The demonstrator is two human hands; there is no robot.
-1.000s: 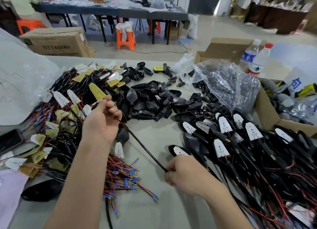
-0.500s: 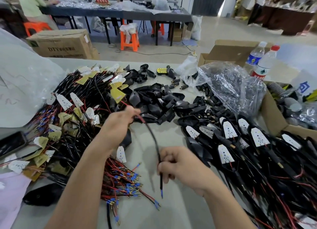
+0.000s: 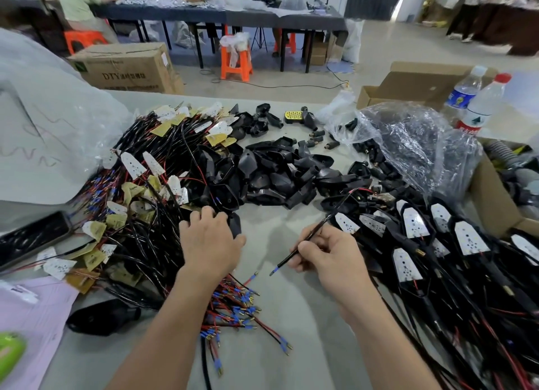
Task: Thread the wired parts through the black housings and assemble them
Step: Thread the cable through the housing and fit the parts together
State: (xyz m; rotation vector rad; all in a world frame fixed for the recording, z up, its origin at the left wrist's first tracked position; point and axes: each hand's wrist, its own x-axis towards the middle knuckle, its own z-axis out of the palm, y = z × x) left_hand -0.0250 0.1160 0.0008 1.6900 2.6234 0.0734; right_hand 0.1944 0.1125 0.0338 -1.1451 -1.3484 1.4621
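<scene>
My right hand (image 3: 326, 252) pinches a black-sleeved wire (image 3: 310, 236) near its blue-tipped end, which points down-left over the table. The wire runs up and right toward the assembled pieces. My left hand (image 3: 210, 240) lies curled over a loose black housing (image 3: 235, 224) at the edge of the wired-parts heap (image 3: 151, 185); the thumb sits just below the housing, and most of it is hidden under the fingers. More black housings (image 3: 277, 170) are heaped in the middle of the table. Finished housings with white LED boards (image 3: 414, 223) lie at the right.
A clear plastic bag (image 3: 414, 144) of small black parts and two water bottles (image 3: 478, 103) stand at the back right, beside a cardboard box (image 3: 493, 202). A phone (image 3: 32, 238) and pink paper (image 3: 32, 311) lie at the left. Red wire ends (image 3: 236, 305) spread between my forearms.
My left hand has let go of the wire and dropped onto the black housing near the heap. The right hand kept the wire, whose free length swung over to the right.
</scene>
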